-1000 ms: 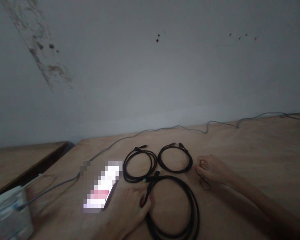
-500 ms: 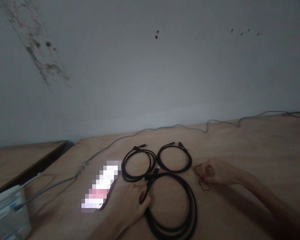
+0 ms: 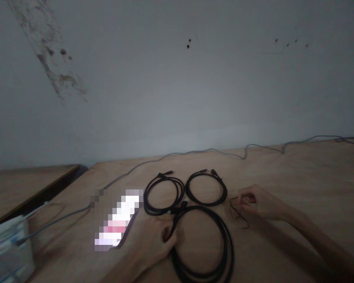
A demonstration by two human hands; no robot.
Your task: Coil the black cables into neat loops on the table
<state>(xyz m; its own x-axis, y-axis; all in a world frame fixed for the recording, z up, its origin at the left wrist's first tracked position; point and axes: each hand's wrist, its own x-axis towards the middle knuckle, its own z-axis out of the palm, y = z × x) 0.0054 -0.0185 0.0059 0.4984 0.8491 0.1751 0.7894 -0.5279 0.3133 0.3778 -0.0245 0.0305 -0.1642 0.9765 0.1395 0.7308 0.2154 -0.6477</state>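
My left hand (image 3: 157,237) is closed around the left side of a large coiled black cable (image 3: 228,241) lying on the wooden table. The coil's dark connector ends rest at its top, just beyond that hand. My right hand (image 3: 258,202), right of the coil, pinches a few thin dark ties (image 3: 236,212), which look like twist ties or string; their loose ends spread on the table. Two smaller cable coils lie farther back, a left one (image 3: 146,198) and a right one (image 3: 224,192), each with its plugs at the top.
A bright-screened, phone-like device (image 3: 118,226), blurred by pixels, lies left of my left hand. A whitish box-like object (image 3: 10,251) stands at the lower left, with a grey cord (image 3: 115,181) running from it along the wall (image 3: 177,90). A dark gap (image 3: 41,192) separates another wooden surface.
My right hand has shifted slightly right, and the thin ties have changed shape under it. My left hand keeps its grip on the large coil. The view has tilted slightly.
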